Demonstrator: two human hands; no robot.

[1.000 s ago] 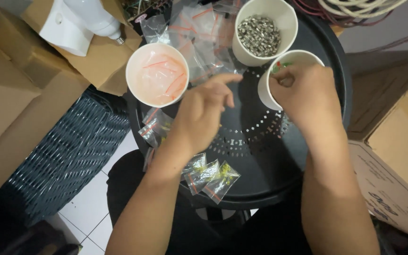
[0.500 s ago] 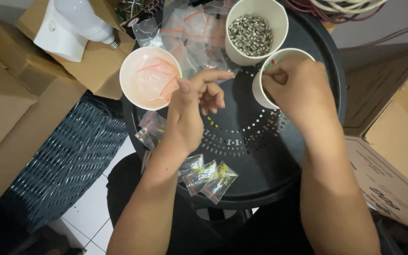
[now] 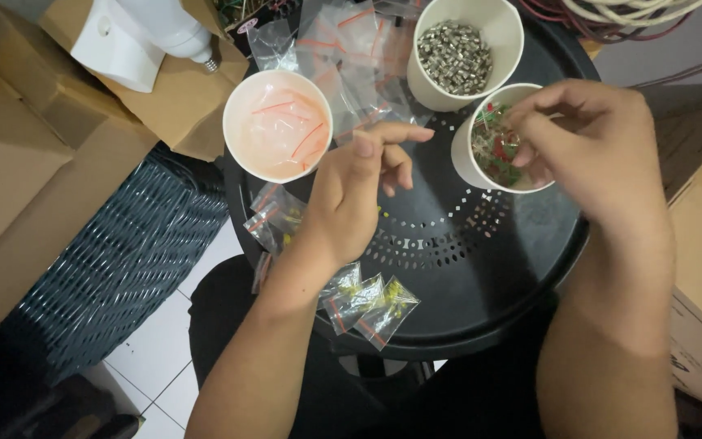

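right hand (image 3: 591,150) fingers pinched inside cup of red-green parts (image 3: 493,150), bench (image 3: 481,276) 2 o'clock | left hand (image 3: 359,195) loosely curled, empty, hovering centre | cup lies 3 o'clock of left hand | right nearer

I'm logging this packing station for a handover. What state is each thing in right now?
Left hand: over the black tray table, forefinger out, nothing visibly held.
Right hand: fingertips dipped in the cup of coloured bits.
Cup of metal parts: upright, nearly full.
Cup of empty bags: upright, holds clear bags with red strips.
Filled bags: lying at the tray's near edge.
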